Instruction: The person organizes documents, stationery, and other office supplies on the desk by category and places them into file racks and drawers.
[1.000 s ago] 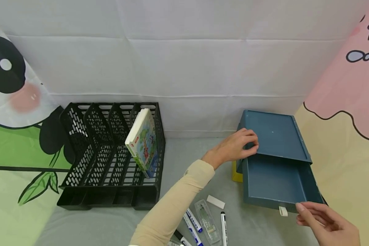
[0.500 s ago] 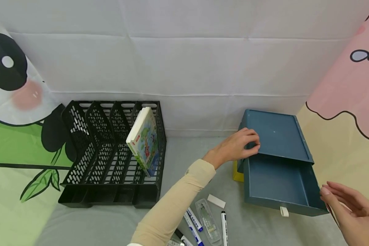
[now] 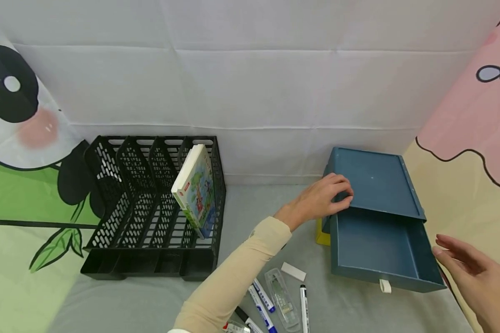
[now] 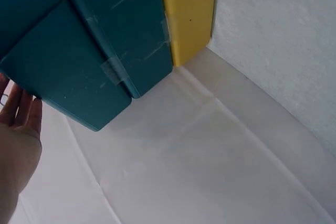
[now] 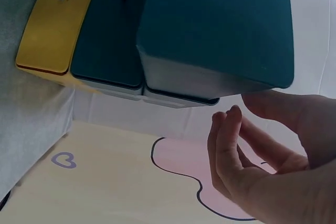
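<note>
A dark blue drawer cabinet (image 3: pixel 377 182) stands at the right in the head view. Its upper drawer (image 3: pixel 356 273) is pulled out and bare inside, with a small white pull tab (image 3: pixel 385 286) on the front. My left hand (image 3: pixel 318 196) rests on the cabinet's top near the left front edge; in the left wrist view its fingers (image 4: pixel 23 108) lie against the edge of the blue cabinet. Beside the drawer's right front corner is my right hand (image 3: pixel 477 277), its fingers loosely bent and nothing between them. In the right wrist view its thumb overlaps the drawer's corner.
Below the blue part sits a yellow section (image 3: pixel 322 233). Markers (image 3: pixel 303 307), a clear plastic case (image 3: pixel 282 300) and a white eraser-like block (image 3: pixel 293 271) lie left of the drawer. A black rack (image 3: pixel 150 208) holding a picture book (image 3: pixel 196 189) stands further left.
My right hand has moved from beside the pull tab to the right, past the drawer's front corner. The left hand stays on the cabinet, and the drawer remains pulled out.
</note>
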